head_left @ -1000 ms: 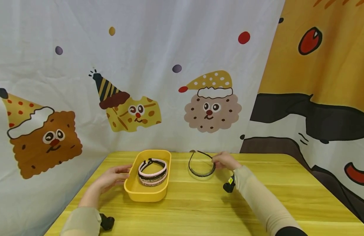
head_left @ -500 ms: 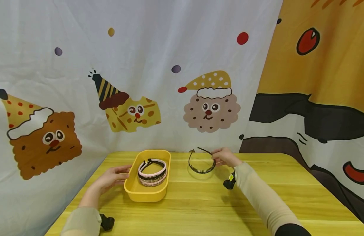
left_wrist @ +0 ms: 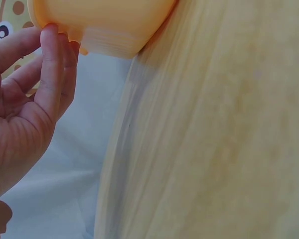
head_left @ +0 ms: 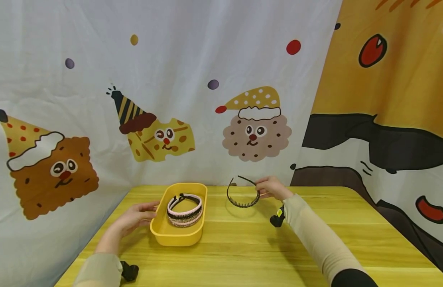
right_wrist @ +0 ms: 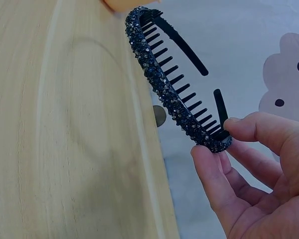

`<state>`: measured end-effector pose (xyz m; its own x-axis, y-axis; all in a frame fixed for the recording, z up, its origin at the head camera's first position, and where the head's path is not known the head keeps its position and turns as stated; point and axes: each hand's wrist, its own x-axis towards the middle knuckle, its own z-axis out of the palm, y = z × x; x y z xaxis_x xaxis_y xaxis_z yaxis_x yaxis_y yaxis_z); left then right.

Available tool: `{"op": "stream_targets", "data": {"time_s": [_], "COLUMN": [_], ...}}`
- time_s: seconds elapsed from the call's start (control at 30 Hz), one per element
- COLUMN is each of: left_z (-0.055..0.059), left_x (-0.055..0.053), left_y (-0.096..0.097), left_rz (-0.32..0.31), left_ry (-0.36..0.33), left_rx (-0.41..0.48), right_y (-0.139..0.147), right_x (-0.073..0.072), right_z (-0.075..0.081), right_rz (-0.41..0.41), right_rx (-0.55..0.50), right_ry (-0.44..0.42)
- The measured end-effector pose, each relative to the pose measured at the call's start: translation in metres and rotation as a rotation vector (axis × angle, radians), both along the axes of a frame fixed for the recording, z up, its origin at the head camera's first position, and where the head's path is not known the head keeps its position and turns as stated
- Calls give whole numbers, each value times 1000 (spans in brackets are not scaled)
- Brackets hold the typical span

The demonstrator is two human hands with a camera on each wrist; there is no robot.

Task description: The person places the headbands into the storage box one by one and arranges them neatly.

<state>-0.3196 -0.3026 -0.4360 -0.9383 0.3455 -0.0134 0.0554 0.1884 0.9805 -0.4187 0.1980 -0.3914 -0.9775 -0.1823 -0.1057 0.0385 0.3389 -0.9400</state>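
Observation:
A black headband [head_left: 244,204] with inner comb teeth and dark sparkling stones hangs above the table's far part. My right hand [head_left: 273,188] pinches it near one side between thumb and fingers; in the right wrist view, the stone-covered headband [right_wrist: 164,89] is tilted, its ends apart. My left hand [head_left: 136,217] rests against the left side of a yellow basket [head_left: 180,240]. In the left wrist view, the fingers [left_wrist: 51,74] touch the basket's outer wall [left_wrist: 109,30] near the rim. Several stacked headbands [head_left: 184,215], pink, black and glittery, lie inside the basket.
The wood-grain table [head_left: 235,255] reaches back to a hanging cloth [head_left: 207,48] printed with cartoon biscuits and cheese. Small black wrist cameras [head_left: 277,218] are worn on both wrists. The table's left edge lies close beside the left hand.
My right hand has raised the black headband a little from the table and shifted it slightly left. The left hand and the basket hold their place.

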Motion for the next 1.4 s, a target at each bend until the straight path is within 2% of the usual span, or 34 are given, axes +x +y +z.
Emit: {"op": "stream_targets", "data": {"time_s": [0.27,0.6,1.4], "left_z": [0,-4,0], "left_x": [2,0,0], "left_y": [0,-2,-1], "left_rz": [-14,18,-15], "left_ry": [4,-9,3], "left_rx": [1,14,-1], "right_y": [-1,-3,-13], "right_x": [1,-2,-3], "right_z": [2,3,15], "right_rz": [8,9,10], "right_rx": [-1,3,-7], "right_ry": [-5,4,9]}}
